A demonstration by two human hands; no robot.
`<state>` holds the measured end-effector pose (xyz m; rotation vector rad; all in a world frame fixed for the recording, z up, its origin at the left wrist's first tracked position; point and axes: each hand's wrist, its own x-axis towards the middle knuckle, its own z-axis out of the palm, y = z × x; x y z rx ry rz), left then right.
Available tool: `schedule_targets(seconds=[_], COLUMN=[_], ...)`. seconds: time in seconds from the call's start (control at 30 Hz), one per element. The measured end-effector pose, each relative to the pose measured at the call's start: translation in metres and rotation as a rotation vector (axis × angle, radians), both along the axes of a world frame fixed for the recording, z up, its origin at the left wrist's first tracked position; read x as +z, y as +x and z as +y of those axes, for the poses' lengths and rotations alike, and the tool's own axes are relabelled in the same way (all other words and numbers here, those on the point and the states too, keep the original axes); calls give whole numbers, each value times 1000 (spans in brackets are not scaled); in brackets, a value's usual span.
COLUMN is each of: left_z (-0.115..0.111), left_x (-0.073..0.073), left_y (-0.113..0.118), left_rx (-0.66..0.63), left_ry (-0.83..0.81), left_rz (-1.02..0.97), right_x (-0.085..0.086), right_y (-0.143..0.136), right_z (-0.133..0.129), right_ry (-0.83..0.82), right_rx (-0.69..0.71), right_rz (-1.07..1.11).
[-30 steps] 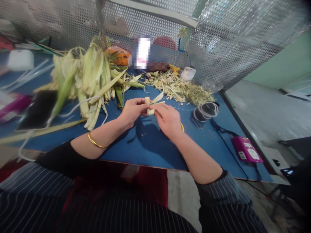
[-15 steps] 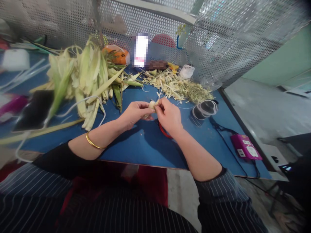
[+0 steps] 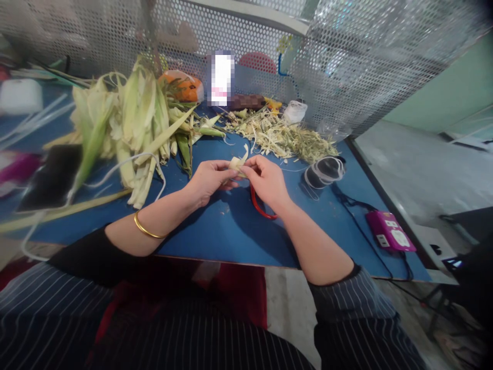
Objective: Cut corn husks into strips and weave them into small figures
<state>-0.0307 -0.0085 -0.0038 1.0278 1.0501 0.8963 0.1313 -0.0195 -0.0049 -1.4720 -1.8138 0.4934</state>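
Note:
Over the middle of the blue table (image 3: 215, 231), my left hand (image 3: 210, 182) pinches a small, pale folded piece of corn husk (image 3: 235, 163). My right hand (image 3: 265, 182) grips the same piece from the other side, fingertips closed together. A thin strip of it curls up between the hands. Beneath my right hand lies a red handle (image 3: 257, 205), partly covered, so its tool cannot be made out. Left of my hands is a big heap of long corn husks (image 3: 142, 113). Behind them spreads a pile of husk shreds (image 3: 277, 134).
A spool of white cord (image 3: 325, 172) stands to the right, near a magenta power socket box (image 3: 389, 231) with black cables. At left lies a dark phone (image 3: 52, 177) with a white cable. A lit phone (image 3: 221, 79) stands before the perforated metal screen (image 3: 246, 31).
Both hands have shifted slightly left with the husk piece, and its strip now curls free above the fingers. More of the red handle shows.

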Motion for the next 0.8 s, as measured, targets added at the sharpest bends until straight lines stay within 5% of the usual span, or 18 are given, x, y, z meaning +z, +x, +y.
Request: schedule_targets(seconds=[0.27, 0.53, 0.8], left_z=[8, 8, 8], left_x=[0, 1, -2], left_y=[-7, -6, -6], left_rx=[28, 11, -18], left_ry=[47, 55, 52], left_rz=[1, 13, 19], right_x=[20, 23, 21], right_y=[14, 12, 7], right_z=[1, -4, -4], right_ry=[-15, -392, -90], right_rx=[95, 265, 148], right_rz=[159, 589, 397])
